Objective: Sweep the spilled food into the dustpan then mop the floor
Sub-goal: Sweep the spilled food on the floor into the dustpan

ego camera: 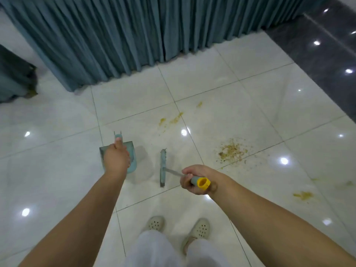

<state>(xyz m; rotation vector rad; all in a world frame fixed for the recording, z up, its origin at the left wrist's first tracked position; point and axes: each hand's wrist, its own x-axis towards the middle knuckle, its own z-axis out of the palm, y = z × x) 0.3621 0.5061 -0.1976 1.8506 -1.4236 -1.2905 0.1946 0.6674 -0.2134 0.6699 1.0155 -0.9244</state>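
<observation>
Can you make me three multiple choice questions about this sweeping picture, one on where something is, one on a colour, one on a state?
1. Where does the biggest pile of crumbs lie relative to the broom head?
A. To its right
B. To its left
C. Inside the dustpan

2. What colour is the cap at the end of the broom handle?
A. Red
B. Yellow
C. Black

3. What is the left hand doing?
A. Hanging idle
B. Pressing flat on the floor
C. Gripping the dustpan handle

Answers:
1 A: the crumbs sit on the tiles right of the broom head.
2 B: the cap by the right hand is bright yellow.
3 C: its fingers curl round the handle of the dustpan.
</observation>
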